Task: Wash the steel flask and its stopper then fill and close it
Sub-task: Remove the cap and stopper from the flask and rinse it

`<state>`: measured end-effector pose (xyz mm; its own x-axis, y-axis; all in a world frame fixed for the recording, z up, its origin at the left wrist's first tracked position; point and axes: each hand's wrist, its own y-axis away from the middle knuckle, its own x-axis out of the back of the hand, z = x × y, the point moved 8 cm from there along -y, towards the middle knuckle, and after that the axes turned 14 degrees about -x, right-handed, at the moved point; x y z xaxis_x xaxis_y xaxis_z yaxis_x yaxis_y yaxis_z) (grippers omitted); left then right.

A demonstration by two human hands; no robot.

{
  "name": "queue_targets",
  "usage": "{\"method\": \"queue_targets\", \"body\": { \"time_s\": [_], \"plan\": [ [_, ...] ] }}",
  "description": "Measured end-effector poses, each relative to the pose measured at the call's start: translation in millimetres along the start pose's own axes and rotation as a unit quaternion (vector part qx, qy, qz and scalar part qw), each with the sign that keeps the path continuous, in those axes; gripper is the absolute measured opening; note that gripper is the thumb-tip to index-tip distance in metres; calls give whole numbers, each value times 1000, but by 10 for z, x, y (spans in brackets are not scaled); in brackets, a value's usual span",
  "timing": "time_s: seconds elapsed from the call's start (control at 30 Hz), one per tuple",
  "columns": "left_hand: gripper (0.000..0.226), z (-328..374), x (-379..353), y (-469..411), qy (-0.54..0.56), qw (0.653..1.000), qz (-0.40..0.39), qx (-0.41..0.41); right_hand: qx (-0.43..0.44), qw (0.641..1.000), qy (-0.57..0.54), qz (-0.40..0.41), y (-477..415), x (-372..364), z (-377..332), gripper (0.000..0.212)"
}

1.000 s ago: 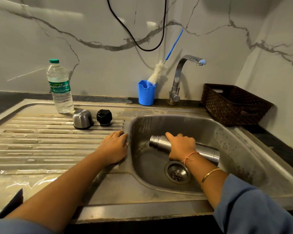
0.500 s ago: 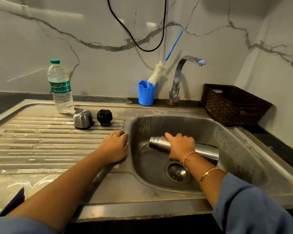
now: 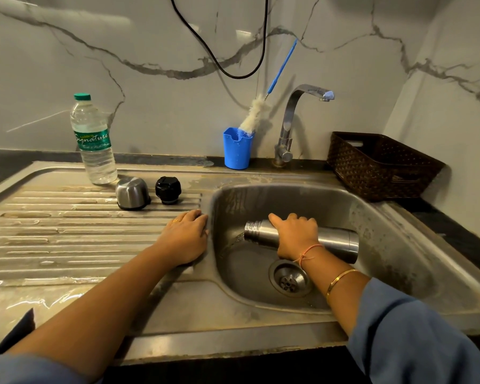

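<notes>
The steel flask point(image 3: 335, 242) lies on its side inside the sink basin point(image 3: 377, 217), its open threaded mouth pointing left. My right hand point(image 3: 295, 235) grips the flask around its middle from above. My left hand point(image 3: 185, 238) rests flat on the sink's left rim, fingers straight, holding nothing. On the ribbed drainboard point(image 3: 67, 231) stand the black stopper point(image 3: 168, 189) and the steel cup lid point(image 3: 132, 193), mouth down, side by side.
A plastic water bottle point(image 3: 93, 141) with a green cap stands at the back of the drainboard. A blue holder point(image 3: 237, 149) with a bottle brush point(image 3: 257, 112) sits left of the tap point(image 3: 297, 117). A brown woven basket point(image 3: 377, 166) stands at the right. The drain point(image 3: 288, 279) lies below the flask.
</notes>
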<state>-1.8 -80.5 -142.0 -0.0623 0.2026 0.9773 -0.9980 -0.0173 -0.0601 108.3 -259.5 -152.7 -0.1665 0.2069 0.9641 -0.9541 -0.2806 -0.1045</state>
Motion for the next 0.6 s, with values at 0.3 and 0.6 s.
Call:
{"method": "queue_targets", "body": {
  "time_s": [0.3,0.6],
  "plan": [
    [51,-20,-11,-4,5,1000,3,-6,0,999,41,5,21,9,-22,69],
    [51,-25,-7,11,17,1000,0,-10,25,993,110,32,53,133,-159,68]
  ]
}}
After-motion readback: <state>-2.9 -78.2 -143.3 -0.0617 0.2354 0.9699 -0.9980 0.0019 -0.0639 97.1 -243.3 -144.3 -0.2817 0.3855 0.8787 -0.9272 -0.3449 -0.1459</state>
